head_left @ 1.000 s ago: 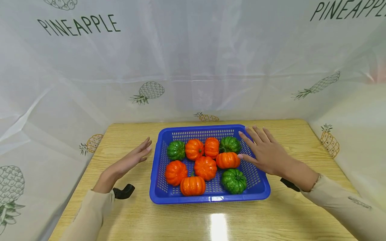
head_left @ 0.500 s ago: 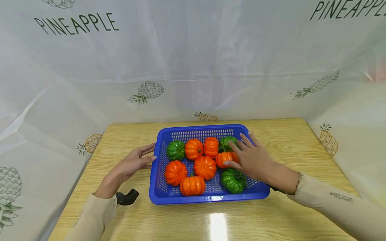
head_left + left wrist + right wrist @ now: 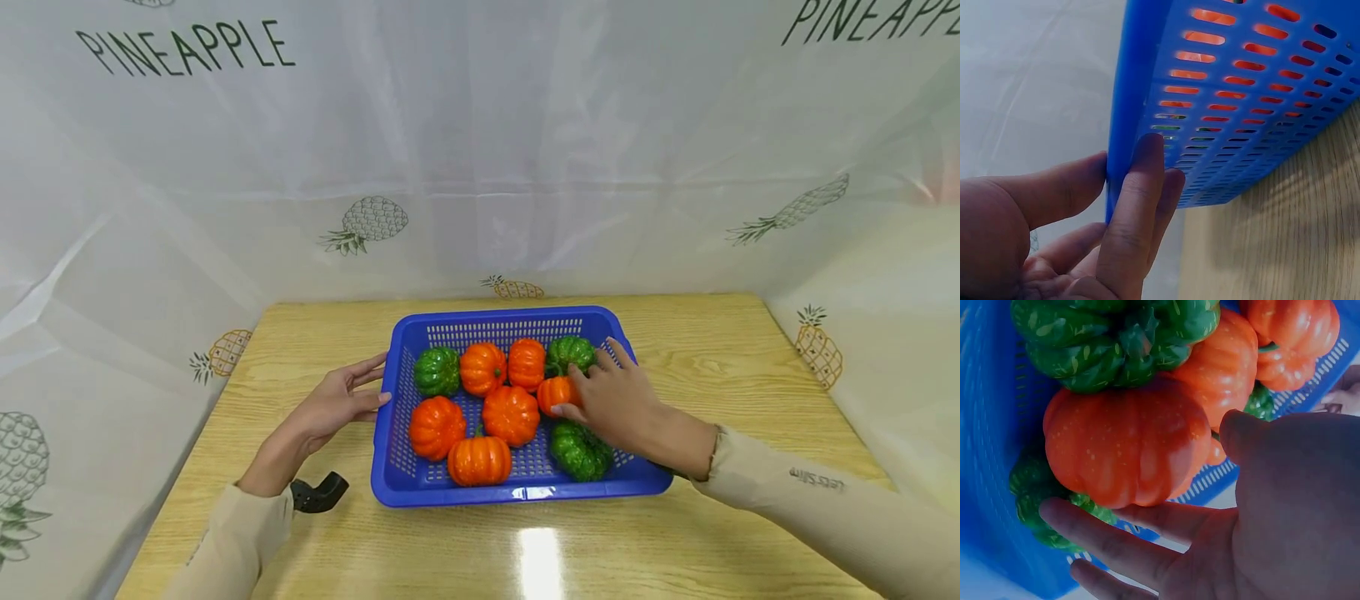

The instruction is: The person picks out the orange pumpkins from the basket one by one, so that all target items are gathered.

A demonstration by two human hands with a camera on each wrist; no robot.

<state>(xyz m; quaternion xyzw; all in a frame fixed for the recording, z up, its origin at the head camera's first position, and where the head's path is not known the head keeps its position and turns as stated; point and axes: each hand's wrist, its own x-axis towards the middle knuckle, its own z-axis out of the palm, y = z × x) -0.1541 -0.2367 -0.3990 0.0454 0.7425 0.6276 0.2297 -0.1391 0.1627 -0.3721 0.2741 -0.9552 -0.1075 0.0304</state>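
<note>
A blue perforated plastic basket (image 3: 517, 493) holds several small orange and green pumpkins. At its left side, my left hand (image 3: 330, 408) pinches the rim, the thumb on the rim's top and the fingers (image 3: 1129, 231) under it against the outer wall. Over the basket's right part, my right hand (image 3: 618, 404) spreads around an orange pumpkin (image 3: 557, 396). In the right wrist view the fingers lie along one side of that pumpkin (image 3: 1129, 444), with the thumb near the other side. A green pumpkin (image 3: 581, 450) sits in front of it, another green pumpkin (image 3: 572, 354) behind.
The basket stands on a wooden table (image 3: 420, 550). A pale sheet (image 3: 480, 150) with printed pineapples hangs behind and along both sides. A black curved piece (image 3: 318, 493) is attached near the left wrist.
My left hand has moved right and taken hold of the basket's rim. My right hand has moved left and down, from above the right rim to the orange pumpkin.
</note>
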